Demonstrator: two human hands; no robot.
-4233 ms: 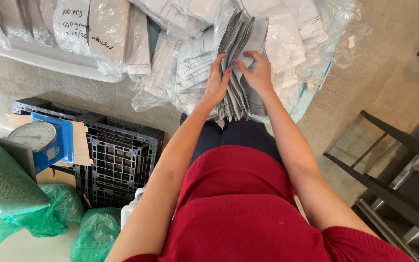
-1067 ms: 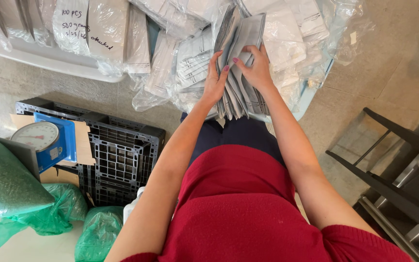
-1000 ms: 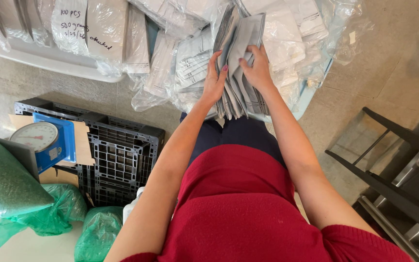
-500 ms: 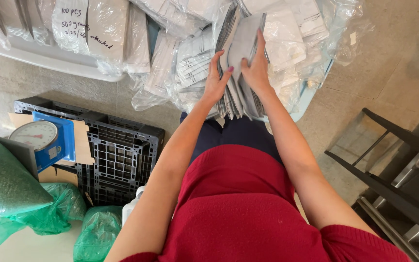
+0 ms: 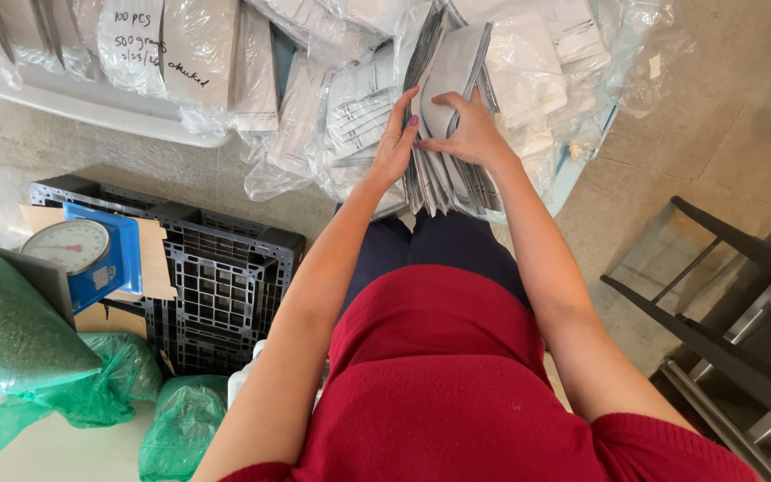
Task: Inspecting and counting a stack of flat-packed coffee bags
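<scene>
An upright, fanned stack of flat grey pouches point(image 5: 453, 67) stands in front of me, its lower edge over my lap. My left hand point(image 5: 397, 147) grips the stack's left side, fingers curled around its near edge. On the right side my right hand point(image 5: 472, 134) holds the front pouches, thumb stretched left across a pouch face toward the left fingers. Both hands are closed on the stack. Behind it lie heaps of clear plastic bags packed with white pouches point(image 5: 528, 54).
A white tray point(image 5: 91, 105) with bagged pouches sits at upper left. A black plastic pallet point(image 5: 225, 286) carries a blue dial scale point(image 5: 82, 254) on cardboard. Green plastic sacks point(image 5: 11, 330) lie at lower left. A black metal frame point(image 5: 716, 295) stands at right.
My right hand had lain flat with fingers stretched up the front pouch; it has slid lower and its thumb now reaches left across the face. The left hand has barely moved.
</scene>
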